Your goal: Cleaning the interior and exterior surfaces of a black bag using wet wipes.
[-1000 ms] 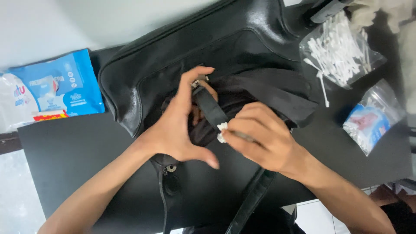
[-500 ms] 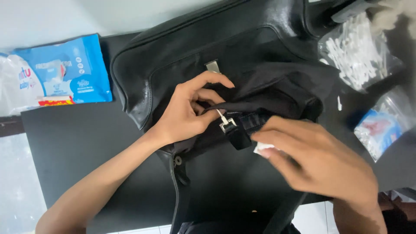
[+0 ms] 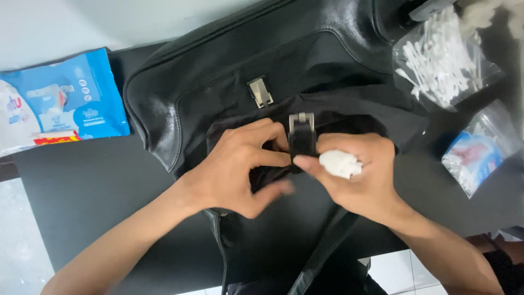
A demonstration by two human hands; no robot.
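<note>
A black leather bag (image 3: 284,60) lies flat on the dark counter (image 3: 82,202), filling the middle of it. Both hands meet at the bag's front flap. The left hand (image 3: 240,166) is curled, its fingertips pinching the short black strap (image 3: 302,145) that ends in a metal buckle (image 3: 301,120). The right hand (image 3: 357,175) is closed around a small white wad (image 3: 339,163), with its thumb pressed against the same strap just beside the left fingertips. Above the buckle, a little apart from it, sits a silver clasp (image 3: 260,92) fixed to the bag's face. A wider black strap (image 3: 325,251) runs from under the right wrist toward the near edge of the counter.

On the far left lies a blue wipes pack (image 3: 71,101), just beside the bag. On the right are a clear bag of cotton swabs (image 3: 439,60) and, nearer, a smaller clear packet (image 3: 477,150) with something blue and white inside.
</note>
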